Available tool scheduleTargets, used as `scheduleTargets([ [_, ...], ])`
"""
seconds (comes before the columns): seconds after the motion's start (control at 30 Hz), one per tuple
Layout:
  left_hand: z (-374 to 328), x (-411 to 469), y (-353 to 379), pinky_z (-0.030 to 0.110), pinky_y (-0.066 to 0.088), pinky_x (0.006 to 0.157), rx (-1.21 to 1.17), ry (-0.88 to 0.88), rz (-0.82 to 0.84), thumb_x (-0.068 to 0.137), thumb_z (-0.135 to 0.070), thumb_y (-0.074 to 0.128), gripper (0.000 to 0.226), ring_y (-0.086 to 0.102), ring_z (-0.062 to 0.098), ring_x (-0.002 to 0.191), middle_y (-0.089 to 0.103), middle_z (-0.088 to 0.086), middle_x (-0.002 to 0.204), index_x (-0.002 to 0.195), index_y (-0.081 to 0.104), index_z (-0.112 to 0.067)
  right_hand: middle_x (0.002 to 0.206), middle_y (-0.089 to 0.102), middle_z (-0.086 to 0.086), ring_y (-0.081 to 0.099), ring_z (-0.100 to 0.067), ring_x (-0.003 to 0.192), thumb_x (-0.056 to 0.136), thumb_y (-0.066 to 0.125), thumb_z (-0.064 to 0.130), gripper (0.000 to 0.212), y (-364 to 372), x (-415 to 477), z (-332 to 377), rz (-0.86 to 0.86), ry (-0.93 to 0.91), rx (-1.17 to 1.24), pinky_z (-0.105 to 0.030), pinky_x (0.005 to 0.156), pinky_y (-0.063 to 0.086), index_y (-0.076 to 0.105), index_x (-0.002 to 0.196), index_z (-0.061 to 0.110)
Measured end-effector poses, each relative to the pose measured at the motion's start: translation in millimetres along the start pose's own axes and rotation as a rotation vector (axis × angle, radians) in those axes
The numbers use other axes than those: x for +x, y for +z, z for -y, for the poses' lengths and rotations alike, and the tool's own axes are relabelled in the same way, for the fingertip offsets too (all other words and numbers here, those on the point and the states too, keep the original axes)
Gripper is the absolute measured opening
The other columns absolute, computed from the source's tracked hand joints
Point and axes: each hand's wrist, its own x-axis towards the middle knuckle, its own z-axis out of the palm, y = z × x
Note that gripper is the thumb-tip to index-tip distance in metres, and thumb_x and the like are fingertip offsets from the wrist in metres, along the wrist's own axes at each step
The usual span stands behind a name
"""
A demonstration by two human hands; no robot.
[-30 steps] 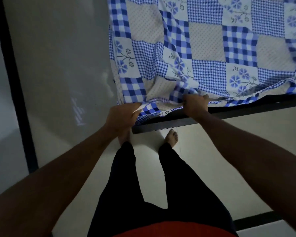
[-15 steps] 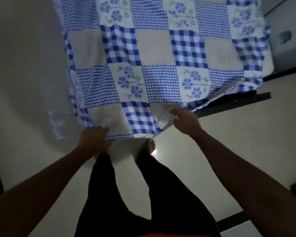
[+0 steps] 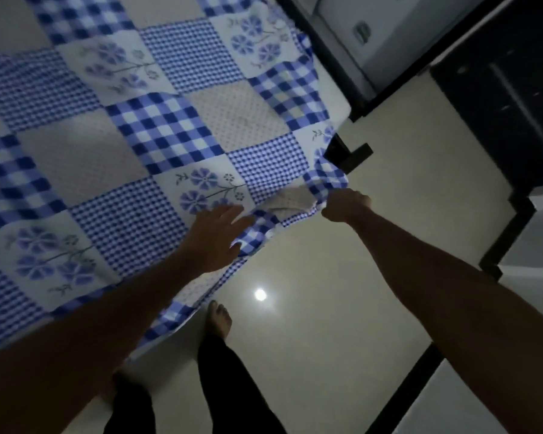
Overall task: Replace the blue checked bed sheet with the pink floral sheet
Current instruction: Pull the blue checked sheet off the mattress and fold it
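The right hand (image 3: 345,204) pinches the blue sheet (image 3: 157,126) corner. The left hand (image 3: 217,236) lies beside it, fingers spread. The sheet looks half off; next, pull it away.

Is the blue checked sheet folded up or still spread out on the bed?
Mostly spread out. The blue checked sheet lies flat across the bed; only its corner is lifted and bunched where the right hand grips it.
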Motion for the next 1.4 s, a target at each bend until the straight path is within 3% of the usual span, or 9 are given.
scheduleTargets([
  [0.17, -4.5, 29.5, 15.2, 0.048, 0.050, 0.094, -0.101, -0.024, 0.085, 0.084, -0.029, 0.067, 0.059, 0.054, 0.035, 0.123, 0.053, 0.012, 0.142, 0.138, 0.056, -0.013, 0.136, 0.053, -0.015, 0.058, -0.038, 0.115, 0.090, 0.065, 0.030, 0.056, 12.4, 28.3, -3.0, -0.580, -0.309, 0.697, -0.042, 0.089, 0.048, 0.049, 0.143, 0.021],
  [0.37, 9.4, 44.2, 1.2, 0.035, 0.055, 0.080, -0.321, -0.091, -0.182, 0.090, -0.023, 0.056, 0.037, 0.064, 0.027, 0.100, 0.063, 0.009, 0.117, 0.125, 0.062, -0.010, 0.140, 0.053, -0.017, 0.054, -0.040, 0.123, 0.095, 0.059, 0.040, 0.060, 18.3, 79.9, 26.0, -0.296, -0.138, 0.727, -0.044, 0.090, 0.048, 0.038, 0.148, 0.019],
  [0.57, 61.0, 58.2, -26.1, 0.048, 0.049, 0.091, -0.055, -0.127, -0.212, 0.080, -0.040, 0.069, 0.065, 0.054, 0.036, 0.120, 0.054, 0.012, 0.136, 0.139, 0.053, -0.017, 0.105, 0.065, -0.005, 0.064, -0.014, 0.081, 0.096, 0.060, 0.024, 0.053, -3.4, 83.2, 48.5, -0.436, -0.006, 1.616, -0.028, 0.069, 0.051, 0.041, 0.146, 0.021],
  [0.67, 76.9, 62.8, -28.4, 0.053, 0.050, 0.093, -0.016, -0.088, -0.091, 0.077, -0.039, 0.075, 0.070, 0.050, 0.041, 0.122, 0.051, 0.016, 0.141, 0.140, 0.053, -0.018, 0.087, 0.061, -0.006, 0.064, -0.025, 0.080, 0.096, 0.057, 0.013, 0.008, -0.4, 83.9, 58.2, -0.262, -0.104, 1.168, -0.030, 0.067, 0.043, 0.059, 0.103, 0.012],
  [0.77, 79.3, 65.3, -30.3, 0.052, 0.049, 0.091, -0.065, -0.068, -0.089, 0.077, -0.048, 0.066, 0.067, 0.051, 0.041, 0.118, 0.053, 0.015, 0.138, 0.137, 0.057, -0.018, 0.106, 0.070, -0.017, 0.065, -0.040, 0.103, 0.080, 0.069, 0.023, 0.026, 17.2, 80.8, 51.6, -0.290, 0.121, 0.838, -0.040, 0.083, 0.051, 0.069, 0.103, 0.010],
  [0.93, 91.5, 54.4, -29.8, 0.041, 0.045, 0.103, -0.272, 0.228, -0.132, 0.084, -0.046, 0.064, 0.057, 0.056, 0.026, 0.122, 0.063, 0.010, 0.129, 0.127, 0.065, -0.008, 0.122, 0.066, -0.021, 0.061, -0.038, 0.117, 0.088, 0.057, 0.014, 0.039, 19.3, 66.1, 17.3, -0.644, 0.523, 1.244, -0.040, 0.097, 0.047, 0.062, 0.126, 0.009],
  [1.03, 106.5, 36.5, -44.0, 0.030, 0.044, 0.101, -0.468, 0.217, -0.111, 0.089, -0.041, 0.061, 0.051, 0.055, 0.013, 0.118, 0.064, 0.002, 0.128, 0.131, 0.062, -0.012, 0.141, 0.054, -0.018, 0.053, -0.035, 0.130, 0.092, 0.053, 0.008, 0.067, 15.0, 62.0, 35.8, -0.649, 0.276, 1.535, -0.044, 0.109, 0.044, 0.031, 0.155, 0.014],
  [1.23, 219.6, -30.4, -83.1, 0.029, 0.045, 0.102, -0.557, 0.053, -0.230, 0.094, -0.024, 0.064, 0.039, 0.047, 0.016, 0.126, 0.055, 0.008, 0.138, 0.131, 0.061, -0.011, 0.111, 0.061, -0.006, 0.060, -0.006, 0.086, 0.103, 0.046, 0.009, 0.039, -10.2, -26.6, 197.0, -0.761, 0.370, 1.588, -0.036, 0.075, 0.041, 0.050, 0.141, 0.004],
  [1.4, 392.2, -136.0, -126.6, 0.020, 0.041, 0.099, -0.416, -0.061, -0.319, 0.086, -0.031, 0.057, 0.039, 0.052, 0.020, 0.116, 0.062, 0.010, 0.123, 0.114, 0.070, -0.009, 0.114, 0.061, -0.022, 0.059, -0.040, 0.104, 0.092, 0.054, 0.011, 0.024, -19.9, -69.2, 379.5, -1.035, 0.080, 1.081, -0.042, 0.088, 0.045, 0.067, 0.110, 0.003],
])
